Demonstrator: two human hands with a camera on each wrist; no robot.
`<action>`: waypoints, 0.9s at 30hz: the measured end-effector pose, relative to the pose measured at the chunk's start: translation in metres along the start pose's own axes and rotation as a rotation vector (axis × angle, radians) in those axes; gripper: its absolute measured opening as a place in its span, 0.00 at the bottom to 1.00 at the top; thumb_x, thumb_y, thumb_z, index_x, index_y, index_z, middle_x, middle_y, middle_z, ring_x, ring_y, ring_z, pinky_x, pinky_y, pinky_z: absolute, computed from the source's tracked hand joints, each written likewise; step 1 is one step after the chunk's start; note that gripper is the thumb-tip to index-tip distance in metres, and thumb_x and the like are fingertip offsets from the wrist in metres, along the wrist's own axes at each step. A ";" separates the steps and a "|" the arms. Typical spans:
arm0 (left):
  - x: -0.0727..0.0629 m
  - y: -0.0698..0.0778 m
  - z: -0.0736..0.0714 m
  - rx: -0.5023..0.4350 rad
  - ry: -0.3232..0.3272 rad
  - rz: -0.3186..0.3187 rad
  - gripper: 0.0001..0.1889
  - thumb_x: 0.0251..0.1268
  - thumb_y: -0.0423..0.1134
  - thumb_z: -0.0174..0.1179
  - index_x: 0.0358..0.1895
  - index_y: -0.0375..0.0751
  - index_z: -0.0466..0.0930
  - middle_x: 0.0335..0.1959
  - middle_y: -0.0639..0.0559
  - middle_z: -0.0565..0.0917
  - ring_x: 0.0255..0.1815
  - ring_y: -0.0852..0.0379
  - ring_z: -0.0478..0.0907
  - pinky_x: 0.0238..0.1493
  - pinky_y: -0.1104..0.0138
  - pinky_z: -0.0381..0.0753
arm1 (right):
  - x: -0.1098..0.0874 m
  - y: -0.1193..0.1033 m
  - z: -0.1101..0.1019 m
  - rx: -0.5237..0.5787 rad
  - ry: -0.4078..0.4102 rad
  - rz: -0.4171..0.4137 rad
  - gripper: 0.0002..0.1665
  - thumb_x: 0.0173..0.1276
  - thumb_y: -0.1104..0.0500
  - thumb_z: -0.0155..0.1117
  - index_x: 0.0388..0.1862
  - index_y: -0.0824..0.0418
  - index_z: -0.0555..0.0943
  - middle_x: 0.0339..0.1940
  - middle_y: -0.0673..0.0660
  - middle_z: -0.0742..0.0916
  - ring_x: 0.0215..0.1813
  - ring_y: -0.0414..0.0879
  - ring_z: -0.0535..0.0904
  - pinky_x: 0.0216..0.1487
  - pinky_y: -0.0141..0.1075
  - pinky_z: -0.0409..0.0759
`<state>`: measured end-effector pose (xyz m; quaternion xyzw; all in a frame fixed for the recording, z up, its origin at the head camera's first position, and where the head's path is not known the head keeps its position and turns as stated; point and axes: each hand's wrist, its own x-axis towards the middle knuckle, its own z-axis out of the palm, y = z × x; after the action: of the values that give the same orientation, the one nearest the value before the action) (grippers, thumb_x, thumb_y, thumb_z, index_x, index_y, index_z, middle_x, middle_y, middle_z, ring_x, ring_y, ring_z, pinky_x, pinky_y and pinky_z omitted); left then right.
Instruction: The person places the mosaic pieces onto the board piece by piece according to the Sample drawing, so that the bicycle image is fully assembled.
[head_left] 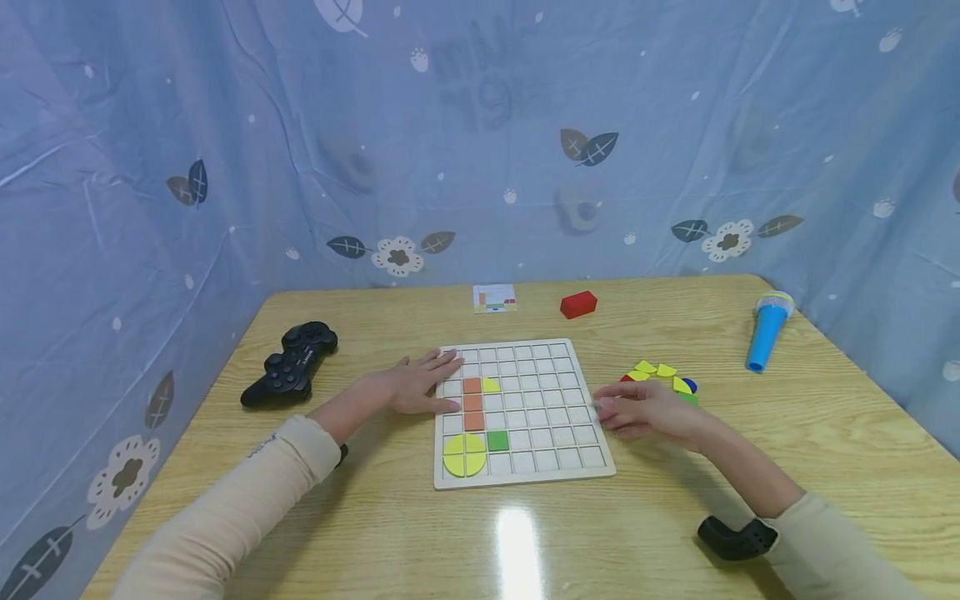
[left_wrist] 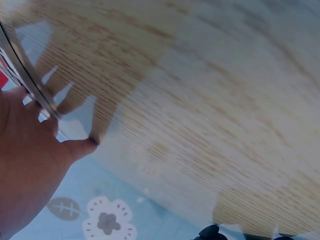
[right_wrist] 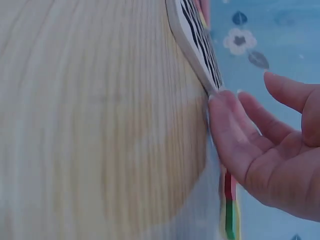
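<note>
A white grid board [head_left: 551, 419] lies on the wooden table between both hands. Three orange squares [head_left: 473, 402] form a column on it, with a yellow quarter-circle piece [head_left: 491, 385] beside the top one. Lower down sit yellow quarter pieces [head_left: 465, 455] arranged as a full circle, and a green square [head_left: 498, 440]. My left hand [head_left: 420, 385] rests at the board's left edge, fingers spread over the rim. At the right edge is my right hand [head_left: 648, 410], fingertips right at the rim, fingers loosely bent and thumb apart, as the right wrist view shows; nothing is in it.
Loose yellow, green, red and blue pieces [head_left: 666, 371] lie just beyond the right hand, partly hidden by it. Behind the board are a small printed card [head_left: 495, 298] and a red block [head_left: 578, 304]. A black game controller [head_left: 292, 364] lies left, a blue toy microphone [head_left: 768, 331] right.
</note>
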<state>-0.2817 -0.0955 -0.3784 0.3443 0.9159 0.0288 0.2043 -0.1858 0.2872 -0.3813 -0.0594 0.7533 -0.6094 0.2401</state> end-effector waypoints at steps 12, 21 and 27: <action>-0.002 -0.001 0.000 -0.007 0.011 0.020 0.45 0.67 0.68 0.43 0.78 0.51 0.36 0.78 0.52 0.37 0.76 0.49 0.31 0.68 0.41 0.38 | -0.027 0.008 -0.049 -0.015 0.052 -0.078 0.33 0.76 0.58 0.51 0.68 0.79 0.56 0.51 0.58 0.81 0.51 0.45 0.80 0.51 0.38 0.78; -0.003 0.000 -0.001 -0.018 0.016 0.034 0.44 0.68 0.66 0.45 0.78 0.49 0.38 0.78 0.49 0.38 0.76 0.47 0.32 0.67 0.39 0.38 | -0.043 0.018 -0.077 -0.095 0.251 -0.110 0.35 0.77 0.54 0.48 0.70 0.79 0.54 0.48 0.51 0.80 0.48 0.36 0.80 0.48 0.32 0.79; -0.002 -0.001 0.000 -0.016 0.015 0.027 0.44 0.67 0.66 0.45 0.78 0.50 0.37 0.78 0.50 0.38 0.76 0.48 0.31 0.67 0.40 0.38 | -0.045 0.023 -0.079 -0.162 0.342 -0.066 0.37 0.77 0.51 0.49 0.70 0.78 0.55 0.56 0.59 0.76 0.47 0.30 0.77 0.48 0.33 0.79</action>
<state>-0.2812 -0.0977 -0.3780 0.3547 0.9125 0.0413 0.1997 -0.1758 0.3808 -0.3792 0.0012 0.8273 -0.5556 0.0826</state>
